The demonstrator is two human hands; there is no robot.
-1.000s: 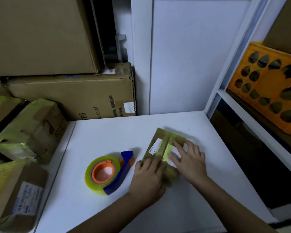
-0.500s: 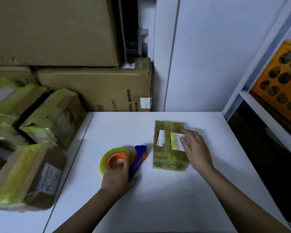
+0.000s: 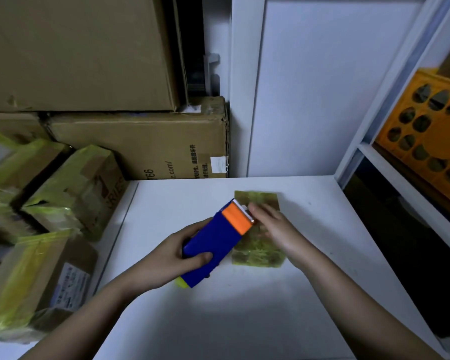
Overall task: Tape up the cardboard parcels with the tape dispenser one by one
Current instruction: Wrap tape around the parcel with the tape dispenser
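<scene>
Lifted off the white table (image 3: 309,294) since half a second earlier, the tape dispenser (image 3: 216,240) sat in the left hand (image 3: 174,258), fingers wrapped around its blue body, cutter end pointing away and rightward. That end overlapped the small parcel (image 3: 260,252), which lay lengthwise away from the person under the flat, loosely spread right hand (image 3: 276,229). Taped parcels (image 3: 70,188) crowded the table's left edge; near table lay bare.

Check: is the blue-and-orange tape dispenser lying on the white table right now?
No. The left hand holds the blue-and-orange tape dispenser lifted over the small tape-wrapped cardboard parcel, off the white table.
</scene>
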